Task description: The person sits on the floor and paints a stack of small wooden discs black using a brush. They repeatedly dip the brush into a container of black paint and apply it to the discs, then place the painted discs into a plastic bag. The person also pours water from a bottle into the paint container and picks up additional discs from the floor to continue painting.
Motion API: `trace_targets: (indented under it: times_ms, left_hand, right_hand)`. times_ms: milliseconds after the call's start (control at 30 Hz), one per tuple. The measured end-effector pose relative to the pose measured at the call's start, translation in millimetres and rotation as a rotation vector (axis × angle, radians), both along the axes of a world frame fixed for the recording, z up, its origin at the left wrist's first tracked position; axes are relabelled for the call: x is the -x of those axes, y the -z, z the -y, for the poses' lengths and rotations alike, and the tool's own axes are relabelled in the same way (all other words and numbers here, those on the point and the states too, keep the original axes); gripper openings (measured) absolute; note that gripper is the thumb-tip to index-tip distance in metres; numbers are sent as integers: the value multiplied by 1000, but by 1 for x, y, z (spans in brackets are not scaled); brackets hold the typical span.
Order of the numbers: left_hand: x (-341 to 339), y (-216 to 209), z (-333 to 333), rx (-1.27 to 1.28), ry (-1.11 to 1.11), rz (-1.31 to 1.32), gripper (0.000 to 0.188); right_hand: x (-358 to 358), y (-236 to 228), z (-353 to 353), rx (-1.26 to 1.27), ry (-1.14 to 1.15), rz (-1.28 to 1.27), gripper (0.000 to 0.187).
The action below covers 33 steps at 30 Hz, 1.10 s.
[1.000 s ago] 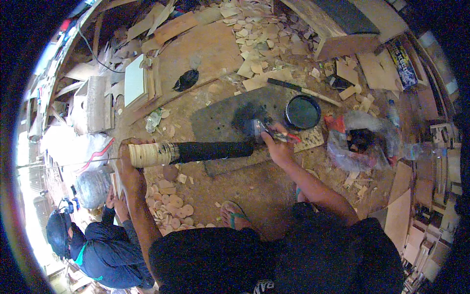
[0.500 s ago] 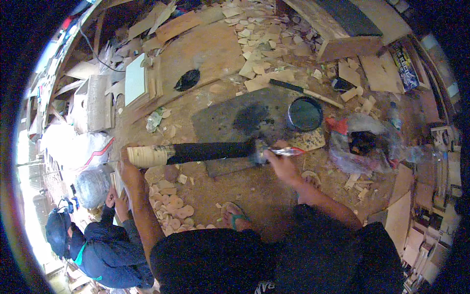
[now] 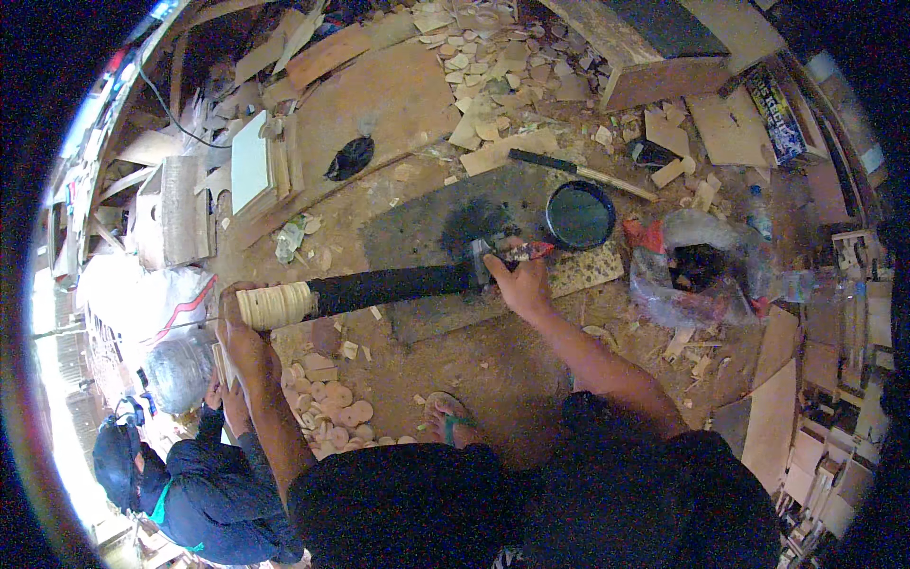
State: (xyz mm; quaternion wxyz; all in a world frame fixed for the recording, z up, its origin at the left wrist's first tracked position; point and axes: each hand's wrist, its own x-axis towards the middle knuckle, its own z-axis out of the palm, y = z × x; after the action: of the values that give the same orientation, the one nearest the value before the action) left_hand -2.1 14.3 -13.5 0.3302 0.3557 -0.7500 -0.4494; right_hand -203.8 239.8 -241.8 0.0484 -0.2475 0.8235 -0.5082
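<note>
A long rod-like stack of discs (image 3: 389,292) lies crosswise in front of me, mostly coated black. Its left end is a bare cream, ridged section (image 3: 275,304). My left hand (image 3: 245,327) is closed around that bare end. In my right hand (image 3: 519,286) is a paintbrush with a red-tipped handle (image 3: 531,252). The brush's head (image 3: 482,262) touches or nearly touches the black far right end of the stack; the fingers partly hide it. A round pan of dark liquid (image 3: 580,215) stands just beyond my right hand.
Beneath the stack lies a dark-stained board (image 3: 408,228). A plastic bag with black contents (image 3: 697,266) sits at the right. Loose wooden discs (image 3: 332,412) are piled near my left forearm, and wood scraps (image 3: 531,57) cover the far floor. Another person (image 3: 209,484) sits at the lower left.
My right hand and the brush have moved a little away from me, and the brush has turned. The stack's right end has swung slightly farther away. My left hand still grips the bare end.
</note>
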Motion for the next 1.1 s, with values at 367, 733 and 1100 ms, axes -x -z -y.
trace_targets:
  times_ms: [367, 733, 1100]
  left_hand:
    - [-6, -12, 8, 178, 325, 172, 28]
    - [-46, -39, 3, -330, 615, 180, 28]
    - [-10, -28, -4, -369, 466, -59, 21]
  right_hand:
    - [-9, -54, -7, 254, -375, 671, 35]
    - [9, -11, -45, -65, -121, 278, 28]
    - [0, -31, -23, 277, -265, 604, 24]
